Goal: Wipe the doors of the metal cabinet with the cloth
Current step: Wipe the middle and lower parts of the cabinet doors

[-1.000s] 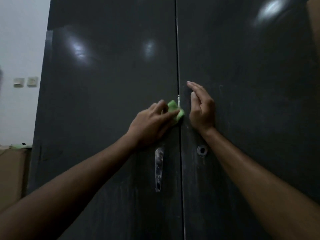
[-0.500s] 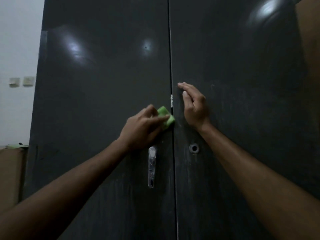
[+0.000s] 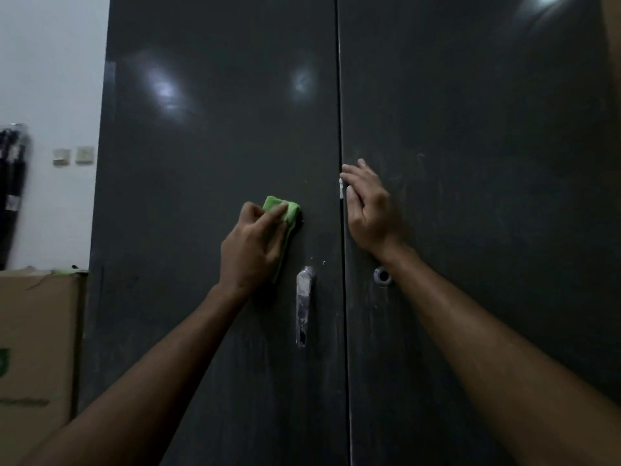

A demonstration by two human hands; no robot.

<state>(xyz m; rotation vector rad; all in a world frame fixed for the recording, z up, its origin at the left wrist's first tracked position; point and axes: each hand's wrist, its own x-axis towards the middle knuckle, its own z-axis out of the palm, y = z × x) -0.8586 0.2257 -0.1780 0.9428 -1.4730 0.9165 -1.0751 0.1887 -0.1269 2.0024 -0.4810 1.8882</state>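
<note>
A: Head view, and your left hand [image 3: 250, 245] is flat against the left door [image 3: 215, 163] of the metal cabinet [image 3: 470, 95], fingers curled over the green cloth [image 3: 284, 216] and pressing it to the panel.

B: Where on the door is the cloth?

A: Towards that door's inner edge, near the centre seam [image 3: 340, 95] but apart from it, and just above the silver handle [image 3: 304, 306]. The cloth is folded; one end pokes out past your fingertips, and the rest trails down under your palm.

B: And your other hand?

A: Your right hand [image 3: 371, 210] holds nothing. It's spread open on the right door [image 3: 487, 230], palm to the metal, fingertips right beside the seam, next to a small white mark [image 3: 341, 188] there. A round keyhole [image 3: 382, 275] sits just below your wrist.

B: The surface?

A: Dark and glossy up top with soft light reflections; lower down you've got pale streaks and a few white specks near the handle.

B: Off to the side?

A: A cardboard box [image 3: 37, 338] stands against the cabinet's left edge, with wall switches [image 3: 74, 156] on the white wall above it.
</note>
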